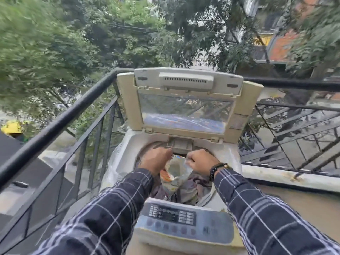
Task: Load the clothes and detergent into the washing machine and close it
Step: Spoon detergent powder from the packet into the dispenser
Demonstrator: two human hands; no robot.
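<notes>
We hold the pouch (pixel 173 173) over the drum (pixel 147 148), its mouth up toward 12 o'clock and its printed belly sagging toward 6, resting on or just above the clothes (pixel 195 186); we cannot tell which. It is thin, crinkled film, so we judge it light, limp and a little slick: it will fold wherever it is unsupported, and whatever is inside will shift as it tips. The best hold is the top edge, one side each, and that is how we have it. The left hand (pixel 156 160), at 9 o'clock of the mouth, has its fingers curled and pinching the rim. The right hand (pixel 200 161), at 3 o'clock, is fisted on the opposite edge. The clothes are soft, dark and down in the drum. At the drum's 12 o'clock sits a small drawer (pixel 179 144), and beyond it the lid (pixel 184 107) stands upright. At 6 o'clock lies the panel (pixel 173 217). A railing (pixel 60 124) runs off at 9 o'clock
</notes>
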